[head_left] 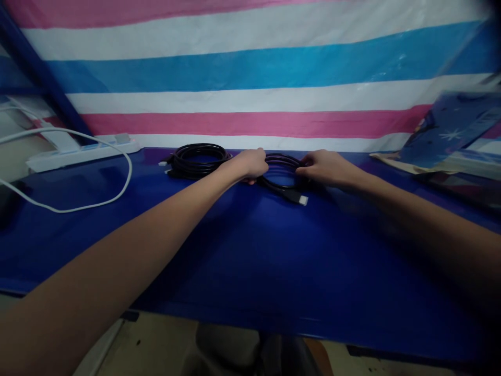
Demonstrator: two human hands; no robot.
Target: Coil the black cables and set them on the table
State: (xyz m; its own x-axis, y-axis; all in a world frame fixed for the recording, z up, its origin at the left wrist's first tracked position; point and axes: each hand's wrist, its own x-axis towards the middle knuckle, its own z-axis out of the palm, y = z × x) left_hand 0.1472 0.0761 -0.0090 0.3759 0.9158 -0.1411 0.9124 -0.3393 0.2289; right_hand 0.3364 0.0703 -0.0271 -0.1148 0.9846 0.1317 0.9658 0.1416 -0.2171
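Both my arms reach far across a blue table [250, 261]. A coiled black cable [282, 177] lies near the striped back wall, its silver plug pointing right at the front. My left hand [252, 164] is closed on the coil's left side. On the coil's right side my right hand [324, 167] is closed as well. A second coiled black cable [199, 159] lies just left of my left hand, untouched.
A white power strip [84, 151] lies at the back left, with a white cord [113, 196] looping over the table. Folded patterned fabric [446, 136] sits at the back right. A pink, white and blue striped sheet [250, 78] hangs behind the table.
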